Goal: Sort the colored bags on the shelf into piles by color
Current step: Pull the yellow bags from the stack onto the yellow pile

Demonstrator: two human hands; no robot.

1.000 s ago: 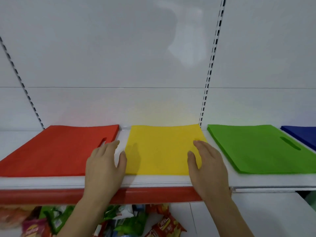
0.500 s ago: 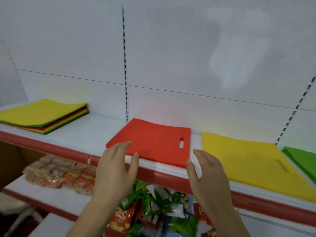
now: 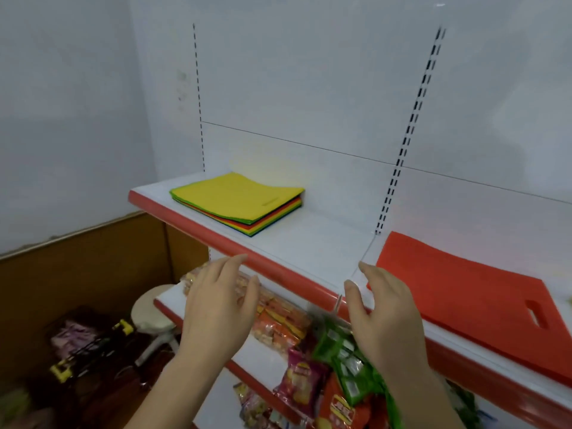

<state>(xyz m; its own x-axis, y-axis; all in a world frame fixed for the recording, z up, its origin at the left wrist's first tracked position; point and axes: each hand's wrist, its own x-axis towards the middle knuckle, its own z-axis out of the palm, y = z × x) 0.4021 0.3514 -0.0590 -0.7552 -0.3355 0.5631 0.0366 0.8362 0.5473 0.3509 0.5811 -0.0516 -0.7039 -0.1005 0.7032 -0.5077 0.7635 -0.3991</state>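
Single head view, worn high, tilted down and angled left along shelf (image 3: 309,243). Close: both hands fill lower frame at arm's length. Shelf runs diagonally, far-left to near-right. Lower shelf below.

Two hands, left (image 3: 218,308) and right (image 3: 383,314); one mixed stack (image 3: 238,202) of bags, its layers too thin to count; one red bag (image 3: 464,292) lying alone; one stool (image 3: 151,317); snack packets (image 3: 312,366) below, too jumbled to count.
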